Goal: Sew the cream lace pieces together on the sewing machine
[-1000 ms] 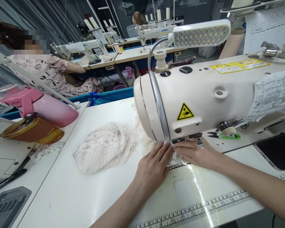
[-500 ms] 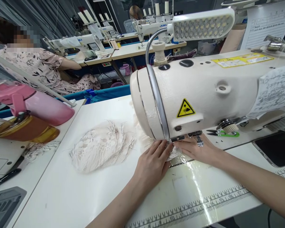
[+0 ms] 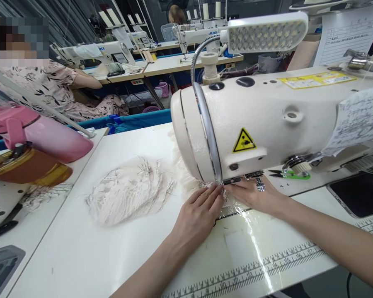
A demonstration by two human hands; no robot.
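My left hand [image 3: 197,215] lies flat, fingers stretched forward, pressing a small piece of white lace [image 3: 226,202] onto the table just under the head of the cream sewing machine [image 3: 267,120]. My right hand [image 3: 255,194] lies flat on the same lace from the right, fingertips meeting the left ones near the needle area, which the machine head hides. A larger pile of white lace pieces [image 3: 127,192] rests on the table to the left of my hands.
A pink bottle [image 3: 49,138] and an amber container [image 3: 27,167] lie at the left. Green thread snips [image 3: 290,174] sit behind my right hand, a dark phone [image 3: 357,198] at the right. A lamp [image 3: 267,35] overhangs. Another person [image 3: 49,91] sits at a machine beyond.
Both hands have stayed flat on the lace and edged slightly forward under the machine head; the view has shifted a little to the right.
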